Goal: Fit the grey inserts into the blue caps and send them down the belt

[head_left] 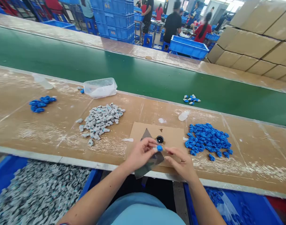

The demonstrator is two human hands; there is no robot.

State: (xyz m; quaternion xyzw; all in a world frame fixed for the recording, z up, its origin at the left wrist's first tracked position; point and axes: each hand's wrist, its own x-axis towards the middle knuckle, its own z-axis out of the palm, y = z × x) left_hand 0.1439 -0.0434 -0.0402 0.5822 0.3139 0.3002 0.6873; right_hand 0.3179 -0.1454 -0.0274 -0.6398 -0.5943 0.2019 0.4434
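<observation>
My left hand (141,153) pinches a small grey-white part with a blue piece (159,148) on its end, between thumb and fingertips. Just right of it is my right hand (181,162), its thumb and forefinger apart and nothing visible between them. Both hands are over a cardboard sheet (176,133). On that sheet stands a small round black pot (160,139) with dark liquid inside. A dark grey cloth (143,170) lies partly hidden beneath my left hand. To the right is a pile of blue pieces (207,139); to the left, a pile of grey parts (103,118).
Beyond the worktable runs a green conveyor belt (143,75) carrying several blue-and-white parts (191,99). A clear plastic tub (100,88) sits near the belt. Below the front edge are a bin of grey parts (39,190) and a blue bin (253,203). People work farther back.
</observation>
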